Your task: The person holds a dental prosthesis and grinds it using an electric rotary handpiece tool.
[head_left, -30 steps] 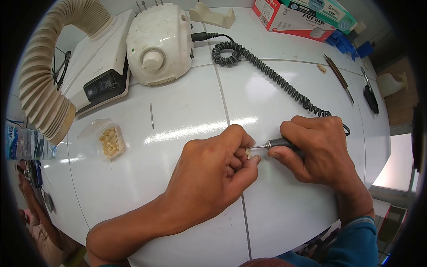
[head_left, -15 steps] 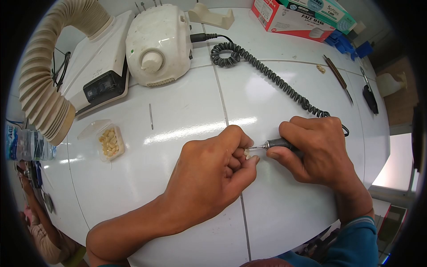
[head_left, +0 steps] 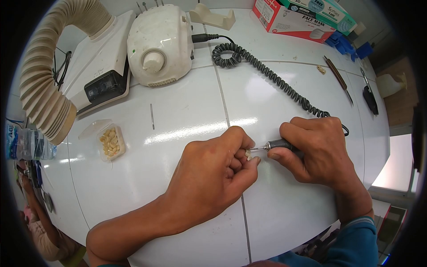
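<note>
My left hand (head_left: 218, 171) is closed, its fingertips pinching a small ivory-coloured false tooth piece (head_left: 249, 155). Much of that piece is hidden by the fingers. In my right hand (head_left: 316, 149) is the black rotary handpiece (head_left: 281, 143), gripped like a pen. Its thin metal bur (head_left: 258, 148) points left and reaches the tooth piece at my left fingertips; whether it touches cannot be made out. A coiled black cord (head_left: 284, 84) runs from the handpiece to the white control unit (head_left: 159, 49) at the back.
Left of my hands stands an open clear box (head_left: 116, 151) of several false teeth. A loose metal bur (head_left: 152, 116) lies behind it. A ribbed suction hose (head_left: 44, 98) hangs at far left. Carving tools (head_left: 339, 80) and face mask boxes (head_left: 293, 20) are at back right. Another person's arm (head_left: 42, 213) shows lower left.
Both hands stay almost in place, with the tooth piece still pinched and the bur against or beside it. The whole view has shifted very slightly.
</note>
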The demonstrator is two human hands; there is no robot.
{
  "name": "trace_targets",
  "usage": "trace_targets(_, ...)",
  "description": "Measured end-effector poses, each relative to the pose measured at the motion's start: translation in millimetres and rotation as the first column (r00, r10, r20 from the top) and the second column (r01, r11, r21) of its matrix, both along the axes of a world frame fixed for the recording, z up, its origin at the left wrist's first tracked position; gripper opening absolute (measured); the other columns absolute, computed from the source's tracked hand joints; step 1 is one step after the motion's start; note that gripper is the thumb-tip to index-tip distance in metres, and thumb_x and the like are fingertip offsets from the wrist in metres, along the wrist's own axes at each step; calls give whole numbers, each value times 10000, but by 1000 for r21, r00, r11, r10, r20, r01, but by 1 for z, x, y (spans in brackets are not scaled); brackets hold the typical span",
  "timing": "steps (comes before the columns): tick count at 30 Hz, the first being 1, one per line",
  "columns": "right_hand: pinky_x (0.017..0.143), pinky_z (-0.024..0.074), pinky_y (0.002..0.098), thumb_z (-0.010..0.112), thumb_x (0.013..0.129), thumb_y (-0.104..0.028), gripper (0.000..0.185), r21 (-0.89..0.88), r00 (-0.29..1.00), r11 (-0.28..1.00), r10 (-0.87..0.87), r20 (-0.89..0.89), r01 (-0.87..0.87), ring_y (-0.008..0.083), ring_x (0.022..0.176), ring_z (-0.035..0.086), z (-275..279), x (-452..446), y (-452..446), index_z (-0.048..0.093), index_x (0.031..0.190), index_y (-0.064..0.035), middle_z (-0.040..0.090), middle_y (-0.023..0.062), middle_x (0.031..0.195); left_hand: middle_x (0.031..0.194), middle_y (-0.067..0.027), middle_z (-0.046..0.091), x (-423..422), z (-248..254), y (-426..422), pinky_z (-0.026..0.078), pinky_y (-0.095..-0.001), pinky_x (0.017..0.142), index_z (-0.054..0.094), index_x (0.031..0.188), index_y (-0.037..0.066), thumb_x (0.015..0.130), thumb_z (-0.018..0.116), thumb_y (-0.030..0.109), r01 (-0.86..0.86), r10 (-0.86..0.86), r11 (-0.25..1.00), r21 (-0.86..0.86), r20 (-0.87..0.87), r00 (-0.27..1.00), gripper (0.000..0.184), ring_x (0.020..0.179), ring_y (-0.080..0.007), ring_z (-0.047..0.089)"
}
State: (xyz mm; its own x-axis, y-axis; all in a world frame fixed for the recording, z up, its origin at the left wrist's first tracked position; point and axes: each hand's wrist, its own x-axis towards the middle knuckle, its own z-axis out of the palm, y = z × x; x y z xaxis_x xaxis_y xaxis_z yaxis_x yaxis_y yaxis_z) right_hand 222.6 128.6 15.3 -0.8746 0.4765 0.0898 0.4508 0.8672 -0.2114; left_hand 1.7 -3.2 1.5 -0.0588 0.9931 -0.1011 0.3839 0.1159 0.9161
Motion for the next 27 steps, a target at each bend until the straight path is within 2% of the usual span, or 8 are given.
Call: trace_targets(27, 470, 368, 420, 755, 1044, -605, 560, 5, 1000, 1000, 4, -2, -4, 245, 478, 548, -1, 1, 1, 658, 794, -114, 589, 33, 634, 853, -54, 752, 0, 0, 0, 587, -237, 665, 740, 1142, -45, 996, 855, 121, 10, -10, 1000, 20, -32, 999, 249, 735, -82, 711)
